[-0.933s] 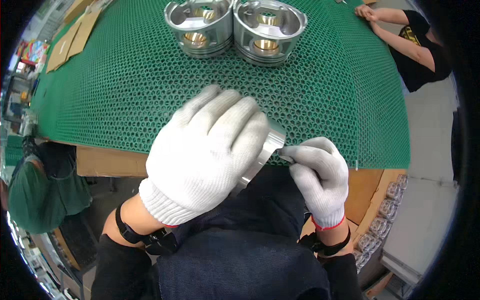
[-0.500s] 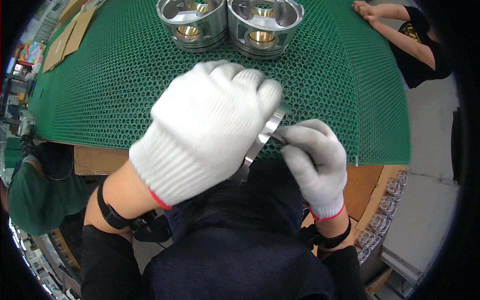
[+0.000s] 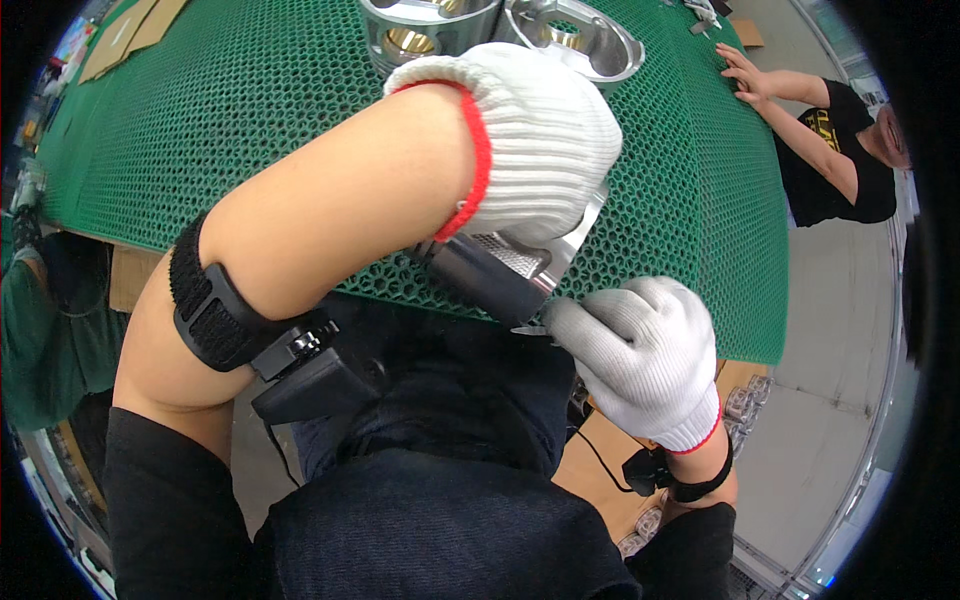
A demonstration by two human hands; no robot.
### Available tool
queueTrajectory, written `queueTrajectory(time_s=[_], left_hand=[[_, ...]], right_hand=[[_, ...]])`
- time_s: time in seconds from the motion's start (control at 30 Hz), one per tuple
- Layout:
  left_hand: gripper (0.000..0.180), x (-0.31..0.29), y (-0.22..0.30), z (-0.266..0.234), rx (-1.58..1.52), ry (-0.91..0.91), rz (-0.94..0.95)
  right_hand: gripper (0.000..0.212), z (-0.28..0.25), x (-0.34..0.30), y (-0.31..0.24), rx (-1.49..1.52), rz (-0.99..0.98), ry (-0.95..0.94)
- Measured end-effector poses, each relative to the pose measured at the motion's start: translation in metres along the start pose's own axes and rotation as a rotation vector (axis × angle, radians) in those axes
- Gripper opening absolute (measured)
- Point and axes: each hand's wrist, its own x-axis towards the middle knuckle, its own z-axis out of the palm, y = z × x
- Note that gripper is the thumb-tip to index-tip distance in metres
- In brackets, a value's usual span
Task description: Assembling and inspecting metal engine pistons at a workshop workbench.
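Observation:
My left hand point(image 3: 545, 140), in a white knit glove with a red cuff, is curled over a metal piston point(image 3: 571, 250) above the green mat. A black patch shows on the piston's side, and the glove hides much of the rest. Close by its lower end, my gloved right hand point(image 3: 640, 350) pinches a small pointed blade point(image 3: 531, 331), whose handle is hidden in the fingers. Beyond my left hand, two more pistons stand side by side: the left piston point(image 3: 384, 40) with a brass-coloured bore, and the right piston point(image 3: 622, 68), partly covered by my glove.
A green honeycomb mat point(image 3: 280, 120) covers the table. Cardboard pieces point(image 3: 125, 40) lie at the far left. Another person's hands point(image 3: 745, 75) rest at the mat's right edge. Several pistons point(image 3: 742, 404) sit below the table at right. A green-clothed person point(image 3: 50, 340) is at left.
My left hand has swung its wrist up and over, turning the piston so its black side shows. My right hand has shifted slightly down and right. The other person's hands have parted.

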Motion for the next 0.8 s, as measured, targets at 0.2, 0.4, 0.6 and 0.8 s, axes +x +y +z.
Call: queueTrajectory(time_s=[0.2,0.4,0.6,0.8], left_hand=[[0.025,-0.036,-0.005,0.013,-0.158,0.309,-0.053],[0.062,-0.115,-0.022,0.1,-1.853,1.107,-0.35],[0.126,-0.147,-0.001,0.102,-1.023,0.834,-0.422],[0.071,-0.169,-0.011,0.109,-1.493,0.77,-0.669]], right_hand=[[0.016,0.001,-0.008,-0.011,0.244,0.062,-0.447],[0.036,0.018,-0.076,-0.028,1.462,0.978,0.147],[0.038,0.039,-0.026,-0.035,1.461,0.515,-0.203],[0.031,0.042,-0.076,-0.032,1.436,0.776,-0.238]])
